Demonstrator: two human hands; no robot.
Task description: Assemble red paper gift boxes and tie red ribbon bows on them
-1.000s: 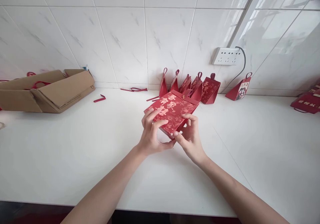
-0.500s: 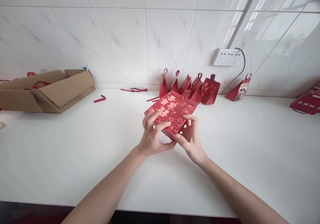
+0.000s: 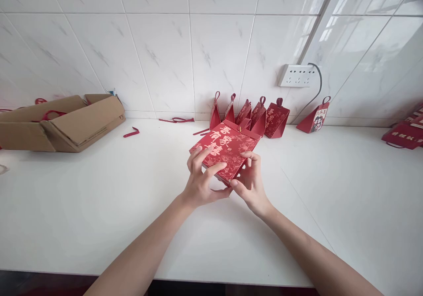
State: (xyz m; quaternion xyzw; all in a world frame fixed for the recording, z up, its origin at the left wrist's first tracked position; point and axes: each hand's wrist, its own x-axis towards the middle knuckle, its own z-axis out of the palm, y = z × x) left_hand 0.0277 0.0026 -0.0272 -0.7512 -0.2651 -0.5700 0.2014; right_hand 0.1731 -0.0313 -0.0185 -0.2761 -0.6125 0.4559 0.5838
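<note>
Both hands grip a red paper gift box (image 3: 231, 148) with pale gold characters and flower prints, held tilted above the white table. My left hand (image 3: 204, 177) has its fingers spread over the left side and front face, the thumb at the lower edge. On the other side, my right hand (image 3: 249, 179) pinches the lower right corner, thumb in front and fingers along the right edge. A strap with a small gold fastener sits at the box's far end. Its underside is hidden.
Several red triangular boxes with loop handles, such as one patterned box (image 3: 276, 117), stand along the tiled wall. Left is an open cardboard carton (image 3: 89, 122); a red strap (image 3: 131, 132) lies beside it. A socket strip (image 3: 297, 75) is on the wall. More red packaging (image 3: 403, 135) sits far right.
The view has shifted very slightly. Both hands keep nearly the same hold on the red gift box, with only tiny finger movement.
</note>
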